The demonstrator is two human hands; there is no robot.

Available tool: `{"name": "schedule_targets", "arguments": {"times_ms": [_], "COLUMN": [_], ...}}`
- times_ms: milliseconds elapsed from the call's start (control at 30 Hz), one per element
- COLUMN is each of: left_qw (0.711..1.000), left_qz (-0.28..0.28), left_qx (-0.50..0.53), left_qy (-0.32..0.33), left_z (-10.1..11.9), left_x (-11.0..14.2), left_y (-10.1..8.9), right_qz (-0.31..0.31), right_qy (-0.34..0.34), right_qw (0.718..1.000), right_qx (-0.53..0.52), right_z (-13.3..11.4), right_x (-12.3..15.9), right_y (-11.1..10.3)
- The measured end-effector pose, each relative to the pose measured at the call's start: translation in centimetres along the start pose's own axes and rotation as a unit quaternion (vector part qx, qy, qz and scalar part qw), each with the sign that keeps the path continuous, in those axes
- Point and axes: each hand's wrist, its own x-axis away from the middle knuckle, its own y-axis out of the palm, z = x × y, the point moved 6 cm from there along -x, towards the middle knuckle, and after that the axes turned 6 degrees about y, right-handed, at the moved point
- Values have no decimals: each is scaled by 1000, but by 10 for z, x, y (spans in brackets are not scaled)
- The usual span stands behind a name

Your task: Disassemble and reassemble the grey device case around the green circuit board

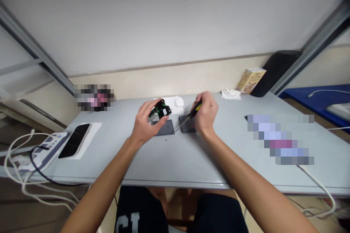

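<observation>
Between the thumb and fingers of my left hand is a green-and-black circuit board, raised a little over the table. My right hand is closed round a screwdriver with a black and yellow handle. Its metal shaft slants down and left, the tip near the right edge of a flat dark grey panel. A second dark grey piece, like a shallow casing, lies under my right hand and is partly hidden by it. One tiny dark bit, perhaps a screw, rests in front of the panel.
White paper with a small white case lies behind my hands. At left are a phone and a power strip with cables. A tissue, yellow box and black cylindrical object stand back right. Blurred items sit either side.
</observation>
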Motion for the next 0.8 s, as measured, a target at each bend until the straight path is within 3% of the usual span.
{"name": "schedule_targets", "arguments": {"times_ms": [100, 200, 333, 467, 667, 800], "left_qw": [991, 966, 948, 948, 945, 936], "left_qz": [-122, -231, -290, -300, -314, -343], "left_qx": [23, 42, 35, 28, -30, -50], "left_qy": [55, 109, 129, 101, 81, 63], "left_z": [29, 57, 74, 71, 53, 50], "left_x": [17, 54, 95, 97, 75, 66], "left_y": [0, 8, 20, 34, 57, 60], "right_qz": [-99, -133, -154, -109, 16, 110], "right_qy": [-40, -62, -88, -68, 100, 143], "right_qw": [994, 988, 982, 991, 994, 982], "right_qx": [27, 44, 57, 46, -39, -60], "right_z": [2, 1, 0, 3, 31, 50], "right_x": [16, 28, 34, 26, -4, -19], "right_y": [20, 31, 36, 26, 4, -12]}}
